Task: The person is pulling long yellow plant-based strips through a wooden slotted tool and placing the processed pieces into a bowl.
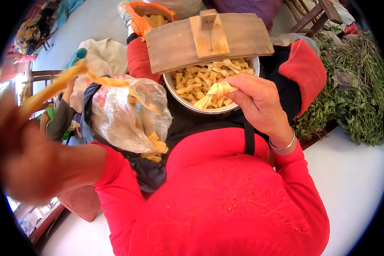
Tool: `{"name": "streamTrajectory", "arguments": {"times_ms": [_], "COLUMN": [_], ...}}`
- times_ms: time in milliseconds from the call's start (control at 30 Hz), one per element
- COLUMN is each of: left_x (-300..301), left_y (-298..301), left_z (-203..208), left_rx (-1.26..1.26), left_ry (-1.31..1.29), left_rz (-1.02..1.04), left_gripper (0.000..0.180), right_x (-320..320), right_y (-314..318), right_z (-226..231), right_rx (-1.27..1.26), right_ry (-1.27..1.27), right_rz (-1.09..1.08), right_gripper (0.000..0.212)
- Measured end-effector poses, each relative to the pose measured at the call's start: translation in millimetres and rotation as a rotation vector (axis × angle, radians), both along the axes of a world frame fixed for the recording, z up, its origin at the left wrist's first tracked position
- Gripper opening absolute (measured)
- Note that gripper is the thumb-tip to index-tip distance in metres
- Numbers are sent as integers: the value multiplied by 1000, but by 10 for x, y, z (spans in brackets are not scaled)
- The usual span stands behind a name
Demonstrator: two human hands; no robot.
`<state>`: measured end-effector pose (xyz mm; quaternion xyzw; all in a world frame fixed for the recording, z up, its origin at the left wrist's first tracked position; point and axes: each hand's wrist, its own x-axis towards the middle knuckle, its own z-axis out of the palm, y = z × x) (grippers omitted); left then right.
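Holding a small bundle of pale yellow strips over the metal bowl, our right hand is closed around it with thumb and fingers pinched on its knotted middle. Our left hand is raised at the near left, blurred; it appears closed on one long yellow strip that stretches away from it toward the plastic bag, though we cannot tell the exact grip.

We judge the work to be well under way:
1. The bowl, resting in our lap, holds many cut yellow pieces.
2. The bundle in our right hand appears tied.
3. More strips lie in the plastic bag to the left of the bowl, so material remains.

A wooden board with a raised block on top lies across the far rim of the bowl. Beyond it sits an orange container with more yellow pieces.

No working surface shows; everything rests on our lap and the pale floor. A heap of green plants lies at the right, wooden chairs stand at the far right, and cloth bundles lie at the far left.
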<state>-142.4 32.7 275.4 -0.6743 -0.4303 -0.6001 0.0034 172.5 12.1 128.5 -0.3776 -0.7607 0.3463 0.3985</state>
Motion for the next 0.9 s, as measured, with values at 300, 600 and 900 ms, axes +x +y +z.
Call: {"name": "streamTrajectory", "arguments": {"times_ms": [300, 600, 900], "left_x": [976, 1065, 1147], "left_y": [-526, -760, -841], "left_z": [-1179, -1488, -1664], "left_rx": [-641, -1140, -1393], "left_ry": [-751, -398, -82], "left_rz": [-725, -1331, -785], "left_gripper": [22, 31, 16], "right_x": [159, -19, 223], "right_y": [-280, -289, -164], "right_z": [240, 467, -93], "right_rx": [-69, -19, -14], "right_ry": [497, 617, -337], "right_rz": [468, 742, 94], "right_gripper": [9, 12, 18]}}
